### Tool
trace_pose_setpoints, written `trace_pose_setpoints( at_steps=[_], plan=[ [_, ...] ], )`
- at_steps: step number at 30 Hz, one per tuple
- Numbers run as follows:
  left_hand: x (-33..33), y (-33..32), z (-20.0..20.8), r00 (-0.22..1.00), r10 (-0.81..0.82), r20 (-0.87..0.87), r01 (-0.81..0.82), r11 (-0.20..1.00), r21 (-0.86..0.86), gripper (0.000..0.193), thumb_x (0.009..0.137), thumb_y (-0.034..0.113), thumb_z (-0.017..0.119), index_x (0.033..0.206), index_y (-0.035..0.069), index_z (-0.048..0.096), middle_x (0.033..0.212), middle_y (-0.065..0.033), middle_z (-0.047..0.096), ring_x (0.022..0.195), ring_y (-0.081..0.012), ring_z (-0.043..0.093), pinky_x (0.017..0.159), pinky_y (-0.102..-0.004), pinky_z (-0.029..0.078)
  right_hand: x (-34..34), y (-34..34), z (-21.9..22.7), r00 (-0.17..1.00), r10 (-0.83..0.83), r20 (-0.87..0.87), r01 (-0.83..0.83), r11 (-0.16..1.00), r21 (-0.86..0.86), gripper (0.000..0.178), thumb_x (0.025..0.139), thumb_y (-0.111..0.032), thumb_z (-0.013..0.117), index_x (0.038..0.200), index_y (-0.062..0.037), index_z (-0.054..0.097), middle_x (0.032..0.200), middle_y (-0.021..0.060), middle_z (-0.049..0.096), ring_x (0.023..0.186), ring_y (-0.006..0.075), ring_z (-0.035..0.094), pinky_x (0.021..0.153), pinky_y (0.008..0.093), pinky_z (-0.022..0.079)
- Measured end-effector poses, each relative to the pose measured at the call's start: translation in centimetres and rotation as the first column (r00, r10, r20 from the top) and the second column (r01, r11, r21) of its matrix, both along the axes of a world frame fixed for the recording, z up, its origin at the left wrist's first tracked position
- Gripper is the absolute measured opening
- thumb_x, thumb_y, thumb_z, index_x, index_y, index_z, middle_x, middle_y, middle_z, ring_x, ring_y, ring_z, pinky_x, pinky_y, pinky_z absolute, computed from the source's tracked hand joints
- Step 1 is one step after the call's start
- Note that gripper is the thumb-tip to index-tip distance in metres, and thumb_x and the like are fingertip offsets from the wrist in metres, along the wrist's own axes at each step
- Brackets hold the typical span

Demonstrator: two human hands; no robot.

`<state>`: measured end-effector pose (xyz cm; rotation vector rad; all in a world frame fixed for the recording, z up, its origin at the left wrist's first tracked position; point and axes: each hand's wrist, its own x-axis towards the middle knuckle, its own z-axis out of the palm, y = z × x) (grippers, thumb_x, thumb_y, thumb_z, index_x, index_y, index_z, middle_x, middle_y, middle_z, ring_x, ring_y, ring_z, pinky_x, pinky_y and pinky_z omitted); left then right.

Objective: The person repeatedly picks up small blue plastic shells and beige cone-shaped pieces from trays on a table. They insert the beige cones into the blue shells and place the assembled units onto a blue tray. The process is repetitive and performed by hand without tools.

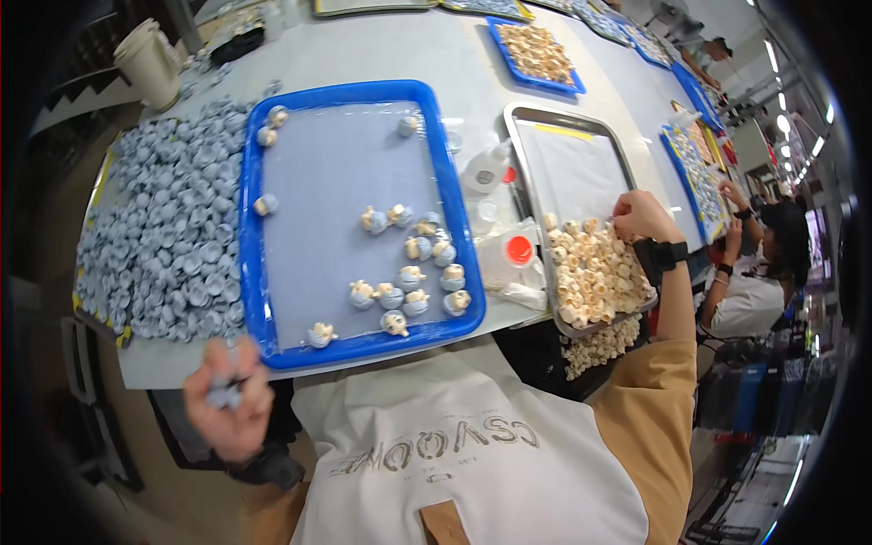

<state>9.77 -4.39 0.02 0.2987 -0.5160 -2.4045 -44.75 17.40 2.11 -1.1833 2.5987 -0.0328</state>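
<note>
My left hand [232,409] is raised off the table's near left corner. Its fingers curl closed around small blue-grey cup-shaped pieces [224,394], partly covered by the fingers. Over the right side of a metal tray [525,136], my right hand [645,216] has its fingers drawn together just above many cream-coloured round pieces [590,272]; whatever is between the fingertips is hidden. Between the hands lies a blue-rimmed tray [363,357] with several joined cream-and-blue pieces [416,302], mostly in its right half.
A wide heap of blue-grey cups [173,218] covers the left. White squeeze bottles [486,168] and a red-capped container [509,259] stand between the trays. Further back is a blue tray of cream pieces [536,54]. A co-worker [758,272] sits at the right.
</note>
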Motion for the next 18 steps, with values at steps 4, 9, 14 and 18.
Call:
trace_pose_setpoints(
  at_steps=[4,9,14,18],
  plan=[
    [-4.5,0.3,0.5,0.984,-0.174,0.034,0.17,0.98,0.1,0.026,0.081,0.016,0.048,0.104,0.004,0.049,0.101,-0.0188,0.052,0.053,-0.0126,0.043,0.049,-0.0244,0.035,0.1,0.8,0.8,0.971,0.055,-0.231,-0.113,0.963,-0.245,0.019,0.066,-0.008,0.067,0.082,0.0011,0.063,0.073,0.0141,0.063,0.064,0.0231,0.062,0.061,0.0318,0.049],
    [-6.9,1.3,0.1,0.969,-0.233,0.079,0.229,0.972,0.058,0.03,0.078,0.01,0.048,0.107,0.002,0.05,0.1,-0.0206,0.056,0.054,-0.0111,0.043,0.052,-0.025,0.037,13.4,-2.1,5.5,0.948,0.087,0.308,0.202,0.583,-0.787,0.028,0.071,0.001,0.066,0.097,-0.0003,0.056,0.079,0.0072,0.054,0.072,0.0142,0.058,0.06,0.0242,0.046],
    [-8.1,2.3,-0.1,0.973,-0.228,0.04,0.226,0.974,0.03,0.028,0.081,0.005,0.049,0.108,0.004,0.05,0.104,-0.0148,0.052,0.061,-0.0098,0.045,0.055,-0.0231,0.036,24.1,-4.2,5.2,0.703,0.648,0.294,-0.144,0.534,-0.833,0.032,0.066,0.008,0.068,0.096,-0.0026,0.066,0.093,0.0107,0.058,0.079,0.0166,0.058,0.064,0.0246,0.046],
    [-8.3,2.3,-0.2,0.966,-0.234,0.112,0.238,0.971,-0.022,0.028,0.083,0.004,0.051,0.111,0.003,0.049,0.105,-0.0134,0.052,0.062,-0.0086,0.045,0.055,-0.0222,0.036,25.2,-4.9,2.5,0.649,0.666,0.367,-0.067,0.531,-0.845,0.039,0.066,0.008,0.069,0.103,-0.0035,0.066,0.092,0.0099,0.059,0.077,0.0159,0.058,0.063,0.0242,0.046]
  ],
)
